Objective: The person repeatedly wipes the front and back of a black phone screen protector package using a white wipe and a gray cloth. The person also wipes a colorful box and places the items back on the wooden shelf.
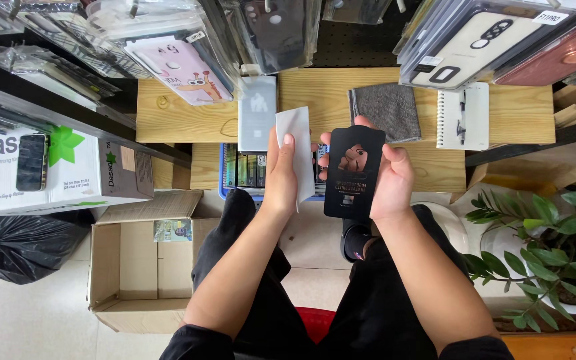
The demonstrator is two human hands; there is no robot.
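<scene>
My left hand (pixel 281 175) holds a thin white rectangular sheet (pixel 299 143) upright, thumb on its front. My right hand (pixel 389 180) grips a flat black rectangular card (pixel 353 172) with a picture and pale print on it, fingers wrapped round its right edge. The two pieces are side by side, a small gap between them, above my lap. Both forearms reach forward over my dark trousers.
Ahead is a wooden shelf (pixel 175 113) with a grey packet (pixel 257 113), a grey cloth (pixel 386 110) and a spiral notebook with pen (pixel 462 117). Packaged phone cases (pixel 181 67) hang above. An open cardboard box (pixel 143 267) sits left, a potted plant (pixel 555 247) right.
</scene>
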